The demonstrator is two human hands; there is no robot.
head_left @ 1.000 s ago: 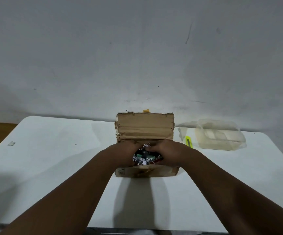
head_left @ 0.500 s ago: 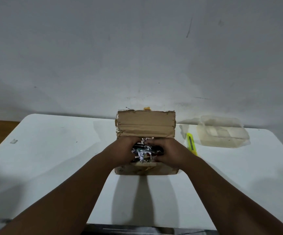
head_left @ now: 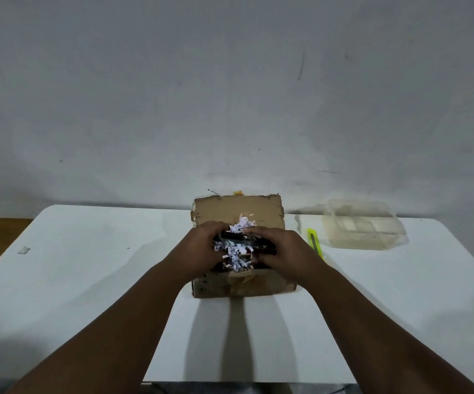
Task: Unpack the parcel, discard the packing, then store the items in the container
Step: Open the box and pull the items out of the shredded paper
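While worn cardboard box (head_left: 238,211) sits open, left hand (head_left: 199,251), right hand (head_left: 284,251) clutch shredded paper (head_left: 237,251), dark items.

Cardboard box (head_left: 238,282) at table (head_left: 88,268) centre, rear flap (head_left: 238,210) raised toward the wall (head_left: 230,95). Left hand (head_left: 199,251) and right hand (head_left: 284,251) side by side above the box opening, clasped around a bundle of shredded paper (head_left: 237,251) and dark items (head_left: 261,247). Utility knife (head_left: 315,241) on the table just right of the box. Clear container (head_left: 363,226) farther right, near the table's rear edge.
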